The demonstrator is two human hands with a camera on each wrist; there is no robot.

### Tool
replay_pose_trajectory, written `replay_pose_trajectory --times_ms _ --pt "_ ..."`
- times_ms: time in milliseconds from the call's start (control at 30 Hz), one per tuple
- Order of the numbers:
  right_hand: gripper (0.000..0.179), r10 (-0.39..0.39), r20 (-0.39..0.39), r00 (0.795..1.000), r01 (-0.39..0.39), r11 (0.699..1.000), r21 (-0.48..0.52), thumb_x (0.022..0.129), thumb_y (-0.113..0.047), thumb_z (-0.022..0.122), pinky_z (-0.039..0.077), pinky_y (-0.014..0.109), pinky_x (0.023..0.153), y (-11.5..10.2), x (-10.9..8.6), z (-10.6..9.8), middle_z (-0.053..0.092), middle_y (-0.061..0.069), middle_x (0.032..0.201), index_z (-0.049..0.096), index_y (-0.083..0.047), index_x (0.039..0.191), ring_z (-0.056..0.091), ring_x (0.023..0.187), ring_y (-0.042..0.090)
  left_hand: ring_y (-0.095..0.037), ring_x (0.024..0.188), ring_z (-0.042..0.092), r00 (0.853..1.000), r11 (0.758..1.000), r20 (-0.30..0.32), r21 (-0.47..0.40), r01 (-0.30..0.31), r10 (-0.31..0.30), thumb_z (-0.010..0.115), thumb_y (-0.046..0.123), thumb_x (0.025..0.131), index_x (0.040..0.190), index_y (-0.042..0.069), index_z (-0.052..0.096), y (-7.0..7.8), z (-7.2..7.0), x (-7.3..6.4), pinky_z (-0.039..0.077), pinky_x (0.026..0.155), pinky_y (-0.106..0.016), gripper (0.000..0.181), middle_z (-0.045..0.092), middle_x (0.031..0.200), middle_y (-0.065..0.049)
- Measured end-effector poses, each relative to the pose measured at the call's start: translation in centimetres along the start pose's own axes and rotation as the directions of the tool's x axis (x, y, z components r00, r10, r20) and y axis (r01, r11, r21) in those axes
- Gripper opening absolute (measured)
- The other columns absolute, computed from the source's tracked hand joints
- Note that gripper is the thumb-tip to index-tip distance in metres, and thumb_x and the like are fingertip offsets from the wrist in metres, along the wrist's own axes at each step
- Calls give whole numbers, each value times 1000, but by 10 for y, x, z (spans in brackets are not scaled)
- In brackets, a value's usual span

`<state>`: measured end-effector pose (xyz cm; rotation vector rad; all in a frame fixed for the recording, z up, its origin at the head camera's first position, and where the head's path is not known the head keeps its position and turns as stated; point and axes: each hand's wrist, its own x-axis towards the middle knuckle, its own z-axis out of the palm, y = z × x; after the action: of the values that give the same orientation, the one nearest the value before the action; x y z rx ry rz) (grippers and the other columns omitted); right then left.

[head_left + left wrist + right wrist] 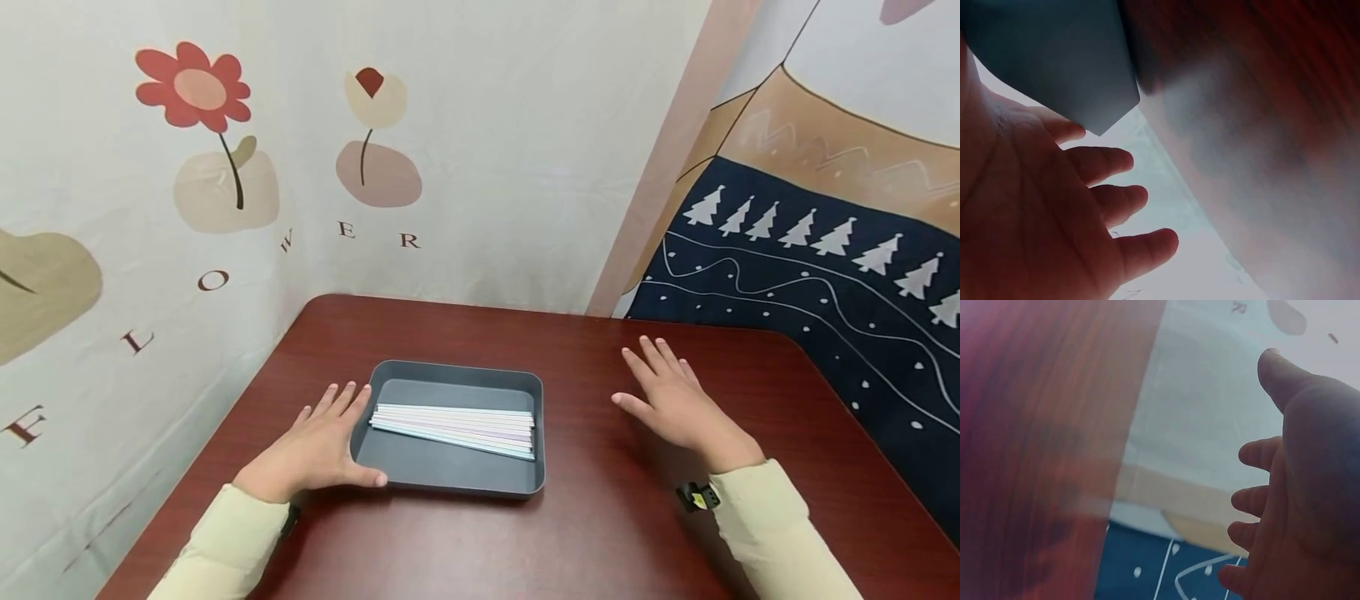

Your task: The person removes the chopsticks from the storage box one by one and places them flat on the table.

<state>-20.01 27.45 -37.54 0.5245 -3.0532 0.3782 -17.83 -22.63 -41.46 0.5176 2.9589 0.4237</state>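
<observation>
A grey rectangular tray (450, 476) lies on the dark red table (465, 554), left of its middle, long sides running left to right. Contents: a layer of thin sticks (453, 430), white with some lilac and pale teal; the exact count cannot be read. The sticks lie flat across the middle of the tray floor, long axis left to right. Their left ends are bunched and their right ends fanned, the nearest ones slanting toward the near side at the right. Left hand (318, 446): fingers spread, thumb apart, at the tray's left wall, thumb by the near left corner; actual contact cannot be determined. Right hand (671, 408): holds nothing, fingers extended and spread toward the far side, above the table's right part, well apart from the tray.
</observation>
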Motion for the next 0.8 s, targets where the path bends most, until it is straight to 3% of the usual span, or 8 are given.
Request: replay_pose_trajectory --times_ms 433,567,700,800 --pt "77 -175 30 984 173 983 67 96 -53 59 22 56 113 -58 36 9 20 15 162 34 -11 156 13 149 36 -53 143 14 1000 1000 8 -22 1 -1 70 86 57 156 -2 24 -3 7 0 19 103 -74 140 23 157 -30" --pt "74 -198 53 979 193 977 88 95 -50 62 26 53 113 -72 44 10 24 13 162 37 -13 154 20 148 33 -54 142 17 1000 999 9 -31 8 -8 72 85 57 156 -1 23 -2 5 2 20 102 -74 139 25 156 -31" --pt "73 -219 77 973 210 972 109 95 -49 63 28 52 112 -82 48 13 27 13 161 39 -13 153 23 147 32 -54 139 24 1000 999 27 -48 17 -16 72 85 57 156 -1 21 -1 4 2 23 101 -74 140 29 153 -33" --pt "71 -242 72 967 232 964 131 95 -47 64 30 51 112 -88 50 15 29 13 160 42 -12 152 26 146 31 -52 135 29 999 998 44 -65 25 -22 73 84 57 157 0 18 -2 4 2 33 100 -68 141 33 149 -32"
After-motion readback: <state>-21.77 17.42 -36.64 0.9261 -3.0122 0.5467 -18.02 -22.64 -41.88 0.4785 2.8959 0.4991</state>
